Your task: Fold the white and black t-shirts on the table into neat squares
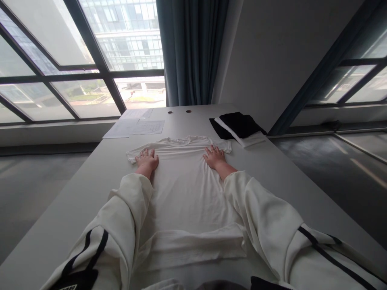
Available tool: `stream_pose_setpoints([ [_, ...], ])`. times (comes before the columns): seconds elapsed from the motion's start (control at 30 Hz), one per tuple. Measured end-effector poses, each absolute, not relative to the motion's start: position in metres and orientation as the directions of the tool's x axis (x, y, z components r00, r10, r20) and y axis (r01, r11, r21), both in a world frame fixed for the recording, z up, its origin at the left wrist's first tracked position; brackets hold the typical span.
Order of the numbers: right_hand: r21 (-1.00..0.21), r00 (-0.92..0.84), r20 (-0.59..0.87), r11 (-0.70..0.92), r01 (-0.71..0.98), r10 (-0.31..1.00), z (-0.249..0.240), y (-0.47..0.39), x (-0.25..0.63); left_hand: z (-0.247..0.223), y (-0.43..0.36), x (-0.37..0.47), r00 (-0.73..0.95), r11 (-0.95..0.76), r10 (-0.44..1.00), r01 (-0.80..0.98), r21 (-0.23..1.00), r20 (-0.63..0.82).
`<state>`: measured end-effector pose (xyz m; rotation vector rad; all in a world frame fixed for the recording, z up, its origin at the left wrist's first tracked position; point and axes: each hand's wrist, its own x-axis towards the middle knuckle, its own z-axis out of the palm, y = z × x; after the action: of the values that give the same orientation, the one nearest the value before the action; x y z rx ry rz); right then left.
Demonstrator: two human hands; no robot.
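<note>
A white T-shirt lies spread on the table, its neckline at the far side and its hem toward me. Small wrinkles run across the chest, and the lower part near the hem is rumpled. My left hand rests flat on the shirt by the left sleeve, fingers spread. On the other side, my right hand lies flat near the right sleeve, its fingers apart too. Neither hand holds anything.
The shirt lies on a pale table. Folded black and white clothes sit at the far right. Several paper sheets lie at the far left. Two round holes pierce the far tabletop. Beyond are a blue curtain and windows.
</note>
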<state>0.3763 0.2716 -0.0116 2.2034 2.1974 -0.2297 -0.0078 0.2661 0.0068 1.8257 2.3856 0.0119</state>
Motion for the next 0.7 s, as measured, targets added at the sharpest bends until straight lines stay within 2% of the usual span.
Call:
stream_pose_setpoints([
  [0.13,-0.075,0.003,-0.14,-0.014,0.997,0.99,0.001,0.278,0.377,0.007,0.279,-0.005,-0.256,0.258,0.964,0.966,0.027,-0.077],
  [0.23,-0.051,-0.046,-0.054,0.043,0.998,0.997,0.018,0.294,0.363,0.01,0.29,0.014,-0.199,0.199,0.98,0.979,-0.038,-0.002],
  [0.33,-0.087,-0.183,0.018,0.184,0.979,0.983,0.028,0.317,0.334,0.013,0.308,0.042,-0.018,0.018,0.998,1.0,0.012,0.062],
  [0.4,-0.101,-0.258,-0.028,0.254,0.962,0.966,0.027,0.333,0.315,0.012,0.323,0.055,0.032,-0.035,0.998,0.998,0.06,0.046],
  [0.53,-0.123,-0.28,-0.149,0.264,0.957,0.948,0.014,0.363,0.301,0.004,0.352,0.058,-0.05,0.051,0.999,0.994,0.1,-0.013],
  [0.7,-0.116,-0.149,-0.156,0.132,0.984,0.977,0.0,0.385,0.319,-0.004,0.365,0.043,-0.179,0.184,0.983,0.971,0.154,-0.046],
])
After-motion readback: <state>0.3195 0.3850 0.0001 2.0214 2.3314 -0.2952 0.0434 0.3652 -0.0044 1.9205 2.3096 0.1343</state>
